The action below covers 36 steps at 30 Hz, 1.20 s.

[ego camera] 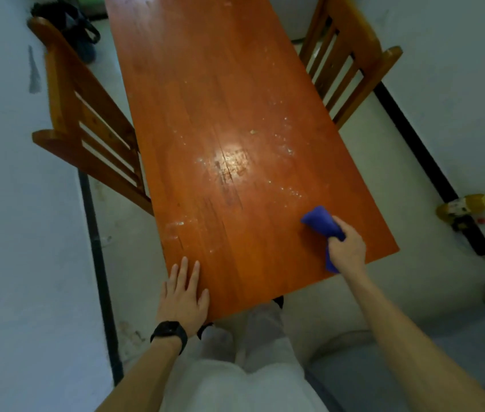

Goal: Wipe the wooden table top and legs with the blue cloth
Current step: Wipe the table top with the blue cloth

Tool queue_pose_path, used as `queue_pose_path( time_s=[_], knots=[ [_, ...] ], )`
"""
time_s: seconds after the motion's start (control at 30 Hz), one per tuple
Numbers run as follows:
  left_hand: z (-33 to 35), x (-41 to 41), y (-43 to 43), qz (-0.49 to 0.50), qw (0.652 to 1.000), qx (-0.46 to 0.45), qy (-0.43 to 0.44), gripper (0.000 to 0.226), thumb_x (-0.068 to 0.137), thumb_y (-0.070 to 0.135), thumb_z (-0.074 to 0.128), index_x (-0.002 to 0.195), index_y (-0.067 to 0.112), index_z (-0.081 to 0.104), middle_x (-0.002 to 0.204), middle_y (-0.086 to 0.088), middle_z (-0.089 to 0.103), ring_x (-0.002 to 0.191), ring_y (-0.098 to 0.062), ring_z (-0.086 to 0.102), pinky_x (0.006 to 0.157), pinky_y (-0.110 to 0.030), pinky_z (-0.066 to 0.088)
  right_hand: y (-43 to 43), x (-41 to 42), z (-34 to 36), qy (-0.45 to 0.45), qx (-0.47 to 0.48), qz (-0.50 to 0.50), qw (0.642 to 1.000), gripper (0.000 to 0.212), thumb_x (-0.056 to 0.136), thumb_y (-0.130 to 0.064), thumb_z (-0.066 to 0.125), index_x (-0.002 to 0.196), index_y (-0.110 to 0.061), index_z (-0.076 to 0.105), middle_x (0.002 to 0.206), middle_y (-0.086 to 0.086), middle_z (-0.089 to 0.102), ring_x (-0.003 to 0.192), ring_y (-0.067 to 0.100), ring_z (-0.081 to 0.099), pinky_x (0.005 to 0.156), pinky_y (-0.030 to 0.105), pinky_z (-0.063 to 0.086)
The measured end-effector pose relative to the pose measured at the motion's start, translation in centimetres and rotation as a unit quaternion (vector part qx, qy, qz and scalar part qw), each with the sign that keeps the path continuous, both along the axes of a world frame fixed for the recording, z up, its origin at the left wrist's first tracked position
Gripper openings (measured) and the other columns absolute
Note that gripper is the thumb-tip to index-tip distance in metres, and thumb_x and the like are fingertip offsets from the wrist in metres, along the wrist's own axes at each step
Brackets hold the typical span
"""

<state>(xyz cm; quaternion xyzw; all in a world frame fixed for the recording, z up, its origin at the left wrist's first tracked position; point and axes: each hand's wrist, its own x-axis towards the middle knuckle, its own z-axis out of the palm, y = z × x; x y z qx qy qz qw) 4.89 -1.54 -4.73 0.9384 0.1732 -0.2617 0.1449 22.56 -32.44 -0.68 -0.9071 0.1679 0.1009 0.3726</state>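
On the left, a wooden chair (86, 120) stands pushed up beside the tabletop (205, 84). The left hand (183, 295) lies flat on the near left corner of the tabletop, with its fingers straight and holding nothing. In the middle of the wood there are white specks and smears (286, 144) around a shiny patch, so most of the top looks like it needs wiping, and the legs too. The blue cloth (320, 221) sits on the tabletop near the right edge, close to the near end. The right hand (346, 248) has its grip closed tight around the cloth, fingers curled over it. The cloth is bunched into a long lump. It runs from the near edge up and to the left, and its fat end points at the dirty middle. To wipe well, it would help to press the cloth flat and push it in long strokes across the specks, while the left hand steadies the body. Another chair (345, 55) stands on the right.
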Motion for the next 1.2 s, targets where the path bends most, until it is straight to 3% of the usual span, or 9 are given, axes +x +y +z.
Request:
queue_pose_path(
  time_s=[0.2, 0.33, 0.5, 0.63, 0.8, 0.9, 1.07, 1.13, 1.2],
  knots=[
    [0.1, 4.7, -2.2, 0.107, 0.993, 0.0, 0.059, 0.081, 0.094, 0.068, 0.024, 0.152, 0.032, -0.018, 0.161, -0.001, -0.022, 0.15, -0.027, -0.012, 0.121, -0.05, 0.0, -5.7, 12.5, -2.6, -0.031, -0.03, -0.063, 0.997, 0.04, 0.082, -0.016, 0.046, 0.119, -0.008, 0.059, 0.109, 0.019, 0.064, 0.104, 0.038, 0.061, 0.09, 0.04, 0.044],
    [0.0, 5.9, -3.4, 0.148, 0.983, 0.01, 0.106, 0.096, 0.087, 0.076, 0.032, 0.149, 0.032, -0.028, 0.158, -0.002, -0.029, 0.149, -0.028, -0.015, 0.12, -0.054, 0.002, -2.4, 15.3, -6.5, -0.051, -0.078, -0.05, 0.994, 0.057, 0.088, -0.019, 0.048, 0.144, -0.013, 0.042, 0.148, 0.01, 0.044, 0.129, 0.031, 0.042, 0.111, 0.04, 0.029],
    [-0.1, 6.5, -3.3, 0.165, 0.978, 0.015, 0.124, 0.105, 0.083, 0.079, 0.039, 0.143, 0.035, -0.035, 0.158, -0.001, -0.03, 0.149, -0.029, -0.013, 0.12, -0.056, 0.005, 3.6, 10.2, -24.8, -0.015, -0.088, 0.345, 0.934, 0.07, 0.082, -0.032, 0.04, 0.148, -0.049, 0.023, 0.155, -0.03, 0.016, 0.136, 0.003, 0.034, 0.111, 0.024, 0.028],
    [0.0, 7.1, -4.1, 0.166, 0.978, 0.025, 0.124, 0.105, 0.084, 0.076, 0.041, 0.143, 0.034, -0.035, 0.159, -0.001, -0.029, 0.149, -0.029, -0.013, 0.12, -0.056, 0.004, 5.9, 12.3, -7.7, -0.076, 0.119, 0.322, 0.936, 0.061, 0.071, 0.011, 0.05, 0.125, -0.012, 0.065, 0.123, -0.008, 0.061, 0.115, 0.001, 0.053, 0.108, 0.019, 0.036],
    [-0.2, 7.1, -4.0, 0.176, 0.976, 0.013, 0.13, 0.105, 0.083, 0.078, 0.041, 0.135, 0.038, -0.041, 0.155, 0.002, -0.034, 0.149, -0.028, -0.016, 0.12, -0.055, 0.01, -0.4, 19.1, -6.6, -0.08, -0.107, 0.079, 0.988, 0.055, 0.09, -0.012, 0.047, 0.145, -0.019, 0.04, 0.143, 0.003, 0.05, 0.127, 0.029, 0.044, 0.107, 0.047, 0.036],
    [-0.1, 6.9, -3.9, 0.174, 0.975, 0.017, 0.136, 0.105, 0.084, 0.076, 0.042, 0.138, 0.037, -0.038, 0.155, 0.002, -0.035, 0.149, -0.028, -0.017, 0.121, -0.053, 0.009, 4.5, 12.7, -7.5, -0.143, -0.157, 0.174, 0.962, 0.06, 0.089, -0.015, 0.05, 0.148, -0.019, 0.037, 0.15, 0.0, 0.043, 0.123, 0.029, 0.043, 0.099, 0.045, 0.037],
    [0.5, 6.3, -3.9, 0.193, 0.975, 0.013, 0.112, 0.1, 0.086, 0.073, 0.043, 0.151, 0.033, -0.023, 0.161, 0.0, -0.021, 0.15, -0.026, -0.007, 0.121, -0.051, 0.007, 11.7, 6.1, -6.9, -0.014, 0.069, 0.459, 0.886, 0.063, 0.083, 0.003, 0.056, 0.142, -0.018, 0.049, 0.144, -0.003, 0.05, 0.122, 0.02, 0.044, 0.109, 0.035, 0.036],
    [1.0, 5.7, -3.8, 0.23, 0.969, 0.022, 0.084, 0.098, 0.088, 0.07, 0.044, 0.153, 0.029, -0.017, 0.163, -0.002, -0.014, 0.151, -0.026, -0.002, 0.121, -0.049, 0.005, 11.0, 9.8, -7.1, 0.004, 0.128, 0.383, 0.915, 0.059, 0.082, 0.004, 0.055, 0.138, -0.016, 0.054, 0.136, 0.001, 0.058, 0.124, 0.02, 0.05, 0.112, 0.021, 0.032],
    [1.4, 4.0, -3.7, 0.256, 0.962, 0.023, 0.095, 0.103, 0.088, 0.067, 0.047, 0.152, 0.024, -0.02, 0.162, -0.002, -0.017, 0.151, -0.025, -0.005, 0.12, -0.048, 0.002, 9.4, 15.2, -6.7, -0.045, 0.091, 0.265, 0.959, 0.055, 0.082, -0.005, 0.049, 0.133, -0.026, 0.057, 0.125, -0.001, 0.064, 0.117, 0.02, 0.057, 0.109, 0.033, 0.04]
  ],
)
